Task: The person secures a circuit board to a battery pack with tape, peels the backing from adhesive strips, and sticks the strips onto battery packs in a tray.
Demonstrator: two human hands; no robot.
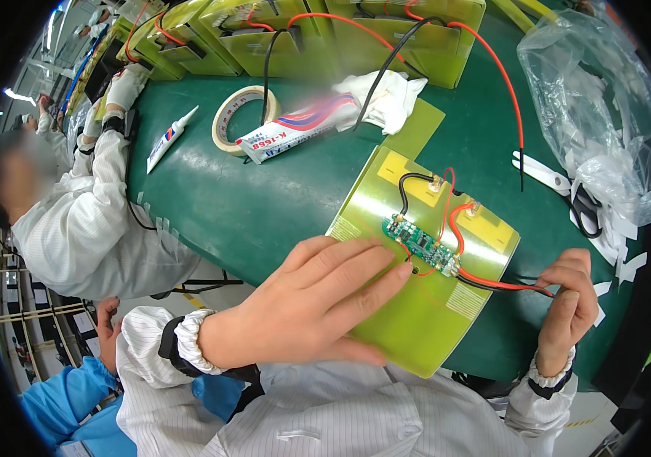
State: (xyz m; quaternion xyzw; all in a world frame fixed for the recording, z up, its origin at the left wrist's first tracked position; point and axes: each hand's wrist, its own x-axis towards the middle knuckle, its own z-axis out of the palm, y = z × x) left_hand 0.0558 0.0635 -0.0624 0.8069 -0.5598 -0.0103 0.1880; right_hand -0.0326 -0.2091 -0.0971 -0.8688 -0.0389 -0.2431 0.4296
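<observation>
A flat yellow-green pack (409, 320) lies on the green table (264, 206) in front of me. A small green circuit board (421, 244) sits on its top, with red and black wires (456, 221) running from it. My left hand (318, 301) lies flat on the pack, its fingertips touching the pack just beside the board's near end. At the pack's right edge my right hand (569, 301) pinches the red and black leads (508, 286) that come off the board.
Beyond the pack lie a large white tube (302, 126), a roll of tape (243, 114), a small white tube (169, 137), a white cloth (386, 95) and more yellow packs (386, 34). Scissors (561, 186) and a clear plastic bag (599, 99) lie right. Another person in white (89, 221) works left.
</observation>
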